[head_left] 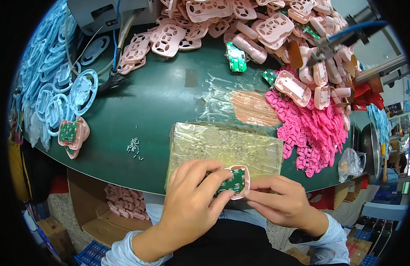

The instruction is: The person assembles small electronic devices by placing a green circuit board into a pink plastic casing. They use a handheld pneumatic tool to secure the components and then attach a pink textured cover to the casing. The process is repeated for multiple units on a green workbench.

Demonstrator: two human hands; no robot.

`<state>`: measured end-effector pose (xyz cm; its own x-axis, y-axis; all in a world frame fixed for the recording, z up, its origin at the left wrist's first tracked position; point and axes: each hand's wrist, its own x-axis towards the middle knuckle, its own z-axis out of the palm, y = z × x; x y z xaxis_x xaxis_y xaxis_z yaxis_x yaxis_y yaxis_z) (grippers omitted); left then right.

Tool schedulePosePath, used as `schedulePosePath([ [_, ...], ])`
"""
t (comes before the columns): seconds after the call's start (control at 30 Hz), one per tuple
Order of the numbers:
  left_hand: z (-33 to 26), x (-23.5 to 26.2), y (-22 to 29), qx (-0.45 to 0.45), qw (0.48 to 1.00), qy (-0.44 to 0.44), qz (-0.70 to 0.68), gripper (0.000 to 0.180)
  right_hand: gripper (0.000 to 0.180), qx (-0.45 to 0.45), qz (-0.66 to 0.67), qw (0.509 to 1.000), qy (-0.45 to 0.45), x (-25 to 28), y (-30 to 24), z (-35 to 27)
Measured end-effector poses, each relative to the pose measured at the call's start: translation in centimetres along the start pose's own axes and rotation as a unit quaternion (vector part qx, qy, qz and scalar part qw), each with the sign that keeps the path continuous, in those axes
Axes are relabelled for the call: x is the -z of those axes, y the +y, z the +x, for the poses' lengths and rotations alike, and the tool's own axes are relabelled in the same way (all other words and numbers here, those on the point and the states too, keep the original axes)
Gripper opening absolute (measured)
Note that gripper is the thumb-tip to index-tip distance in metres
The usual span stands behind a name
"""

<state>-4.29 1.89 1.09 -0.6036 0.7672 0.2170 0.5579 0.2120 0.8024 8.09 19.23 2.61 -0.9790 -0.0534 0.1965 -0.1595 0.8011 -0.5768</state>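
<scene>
Above the near edge of a tape-covered pad (227,142), both hands grip a small pale pink plastic casing (247,175) with a green circuit board (237,181) seated in it. My left hand (194,193) is closed on the casing's left side, its fingers and thumb pressing over the board and hiding part of it. Pinching the right edge of the casing are the thumb and fingers of my right hand (282,199). Whether a small part is between those fingertips I cannot tell.
Loose screws (133,145) lie left of the pad, near a pink casing with a board (69,133). Pale pink shells (169,39) heap at the back, bright pink pieces (313,133) at right, blue plastic parts (50,57) at left. A metal arm (346,40) juts in top right.
</scene>
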Motion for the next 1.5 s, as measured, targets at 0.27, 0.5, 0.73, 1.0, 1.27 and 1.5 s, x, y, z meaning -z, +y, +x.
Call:
schedulePosePath([
  [0.27,-0.1,0.1,-0.1,-0.015,1.000,0.002,0.018,0.034,0.027,-0.024,0.018,0.999,-0.038,0.4,-1.3,0.4],
  [0.5,-0.1,0.0,-0.3,-0.014,1.000,0.006,0.012,0.034,0.026,-0.022,0.013,1.000,-0.008,-0.5,-1.3,0.4],
  [0.73,-0.2,0.1,-0.4,-0.011,1.000,0.002,0.001,0.033,0.028,-0.012,0.006,1.000,-0.016,-0.4,-1.4,0.5],
  [1.0,-0.4,0.6,-0.9,-0.025,0.999,-0.021,-0.016,0.035,0.023,-0.014,0.002,1.000,-0.020,-0.5,-1.4,0.5],
  [1.27,-0.8,0.5,-0.5,-0.030,0.999,-0.027,-0.001,0.044,0.019,-0.030,0.045,0.998,-0.026,-0.3,-1.2,0.5],
  [1.5,-1.1,0.2,-1.0,-0.055,0.998,-0.019,0.020,0.043,0.019,-0.043,-0.004,0.998,-0.053,0.2,-1.5,0.3],
])
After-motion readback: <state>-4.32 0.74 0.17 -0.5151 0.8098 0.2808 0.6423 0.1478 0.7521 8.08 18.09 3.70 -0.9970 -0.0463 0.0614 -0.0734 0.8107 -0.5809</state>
